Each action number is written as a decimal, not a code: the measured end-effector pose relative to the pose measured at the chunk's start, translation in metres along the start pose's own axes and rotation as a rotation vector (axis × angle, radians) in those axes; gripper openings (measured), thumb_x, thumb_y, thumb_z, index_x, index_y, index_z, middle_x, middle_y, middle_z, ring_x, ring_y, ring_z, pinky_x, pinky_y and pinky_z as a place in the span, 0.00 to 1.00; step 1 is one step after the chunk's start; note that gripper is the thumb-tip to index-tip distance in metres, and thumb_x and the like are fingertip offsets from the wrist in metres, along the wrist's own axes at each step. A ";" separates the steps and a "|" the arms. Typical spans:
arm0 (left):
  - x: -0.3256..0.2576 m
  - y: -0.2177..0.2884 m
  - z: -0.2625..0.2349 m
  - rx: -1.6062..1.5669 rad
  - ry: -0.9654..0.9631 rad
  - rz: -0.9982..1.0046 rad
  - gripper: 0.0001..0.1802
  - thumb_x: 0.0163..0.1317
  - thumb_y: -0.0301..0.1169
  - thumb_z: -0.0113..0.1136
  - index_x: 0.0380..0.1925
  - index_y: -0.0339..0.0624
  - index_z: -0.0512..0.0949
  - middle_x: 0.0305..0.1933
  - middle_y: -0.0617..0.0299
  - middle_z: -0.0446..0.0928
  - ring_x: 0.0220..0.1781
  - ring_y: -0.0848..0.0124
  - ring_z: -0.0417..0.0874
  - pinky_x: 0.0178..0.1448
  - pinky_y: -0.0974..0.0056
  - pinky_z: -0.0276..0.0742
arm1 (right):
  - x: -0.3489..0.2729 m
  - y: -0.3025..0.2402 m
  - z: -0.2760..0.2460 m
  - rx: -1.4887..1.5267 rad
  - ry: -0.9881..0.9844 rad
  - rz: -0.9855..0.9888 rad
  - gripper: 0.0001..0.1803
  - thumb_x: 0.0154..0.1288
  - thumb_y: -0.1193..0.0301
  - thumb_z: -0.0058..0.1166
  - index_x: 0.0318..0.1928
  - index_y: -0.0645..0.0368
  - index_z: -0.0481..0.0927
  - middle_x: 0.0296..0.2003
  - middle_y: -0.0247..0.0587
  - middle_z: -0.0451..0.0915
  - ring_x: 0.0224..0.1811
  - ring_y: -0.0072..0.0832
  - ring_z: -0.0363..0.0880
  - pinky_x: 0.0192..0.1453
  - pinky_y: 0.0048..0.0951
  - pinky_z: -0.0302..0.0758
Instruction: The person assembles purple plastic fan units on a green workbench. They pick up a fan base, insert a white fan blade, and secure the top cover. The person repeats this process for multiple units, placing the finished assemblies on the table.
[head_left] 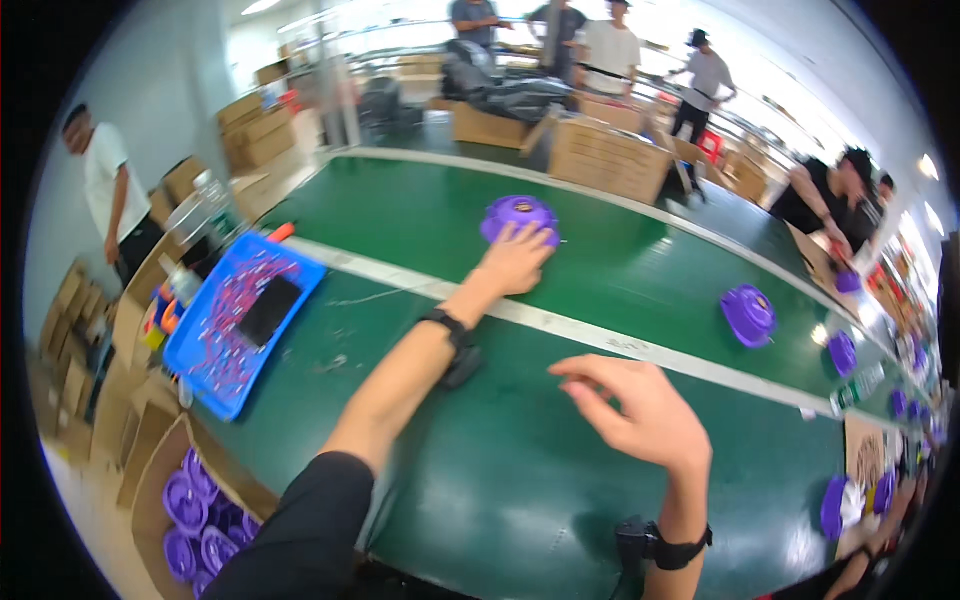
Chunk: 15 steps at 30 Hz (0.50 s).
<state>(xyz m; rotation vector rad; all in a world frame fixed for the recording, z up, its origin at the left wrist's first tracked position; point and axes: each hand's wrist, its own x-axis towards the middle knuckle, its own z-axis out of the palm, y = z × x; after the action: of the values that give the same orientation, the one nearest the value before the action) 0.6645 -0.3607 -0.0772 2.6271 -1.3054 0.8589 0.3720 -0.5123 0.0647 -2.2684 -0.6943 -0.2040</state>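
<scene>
On the far strip of the green work surface lies a round purple plastic housing point(519, 212) with a small brass-coloured detail at its centre. My left hand point(517, 258) reaches out to it, fingers apart and resting over its near side; the thumb is hidden. Closer to me, my right hand point(640, 408) hovers above the near part of the surface. Its fingers are loosely bent, a gap shows between thumb and fingers, and I see nothing in it. At the left stands a blue tray point(232, 404) of thin pink and white wires, with a black flat object point(268, 311) on them.
A cardboard box point(150, 500) of purple parts stands at lower left. More purple housings point(748, 315) lie along the right, by a green bottle point(858, 388). A pale strip point(600, 335) divides the surface. Cartons point(610, 157) and several people are beyond; a co-worker's arm shows at lower right.
</scene>
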 end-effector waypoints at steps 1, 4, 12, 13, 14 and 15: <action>0.004 0.007 0.000 -0.153 -0.002 -0.019 0.26 0.50 0.32 0.61 0.53 0.43 0.78 0.65 0.50 0.71 0.69 0.50 0.68 0.69 0.41 0.62 | 0.000 -0.001 -0.003 0.010 -0.009 0.024 0.12 0.65 0.73 0.53 0.48 0.60 0.81 0.36 0.48 0.84 0.35 0.44 0.83 0.42 0.36 0.79; -0.026 0.029 -0.050 -0.331 -0.025 -0.004 0.21 0.48 0.33 0.60 0.44 0.41 0.81 0.39 0.47 0.82 0.45 0.50 0.83 0.47 0.48 0.79 | 0.006 -0.013 0.008 0.021 -0.005 0.083 0.12 0.65 0.76 0.53 0.47 0.64 0.81 0.35 0.47 0.85 0.34 0.33 0.84 0.43 0.30 0.79; -0.254 0.114 -0.301 -0.586 0.190 -0.055 0.05 0.62 0.32 0.58 0.30 0.45 0.77 0.22 0.60 0.73 0.25 0.62 0.78 0.27 0.56 0.71 | -0.014 0.014 -0.017 0.018 -0.063 0.286 0.18 0.76 0.69 0.47 0.58 0.70 0.75 0.45 0.53 0.82 0.43 0.35 0.83 0.49 0.32 0.81; -0.298 0.118 -0.329 -0.619 0.252 -0.229 0.04 0.61 0.30 0.59 0.35 0.45 0.81 0.21 0.62 0.74 0.23 0.64 0.77 0.25 0.59 0.71 | -0.010 0.022 -0.016 0.019 -0.078 0.274 0.19 0.76 0.68 0.46 0.58 0.70 0.74 0.45 0.53 0.82 0.44 0.35 0.83 0.48 0.32 0.81; -0.343 0.120 -0.355 -0.625 0.298 -0.465 0.08 0.60 0.28 0.61 0.39 0.46 0.84 0.22 0.62 0.77 0.22 0.65 0.78 0.25 0.63 0.72 | -0.006 0.027 -0.014 0.019 -0.090 0.264 0.19 0.76 0.68 0.46 0.58 0.71 0.73 0.45 0.54 0.82 0.44 0.36 0.83 0.48 0.33 0.81; -0.390 0.120 -0.370 -0.463 0.312 -0.710 0.07 0.60 0.29 0.61 0.37 0.46 0.85 0.22 0.62 0.78 0.21 0.71 0.79 0.27 0.68 0.73 | -0.008 0.026 -0.013 0.018 -0.081 0.302 0.20 0.76 0.68 0.46 0.59 0.71 0.73 0.45 0.54 0.82 0.45 0.37 0.83 0.49 0.33 0.81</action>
<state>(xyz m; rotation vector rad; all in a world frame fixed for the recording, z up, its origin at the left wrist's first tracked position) 0.2222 -0.0441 0.0111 2.2029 -0.3705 0.6913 0.3801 -0.5396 0.0546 -2.3397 -0.3838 0.0388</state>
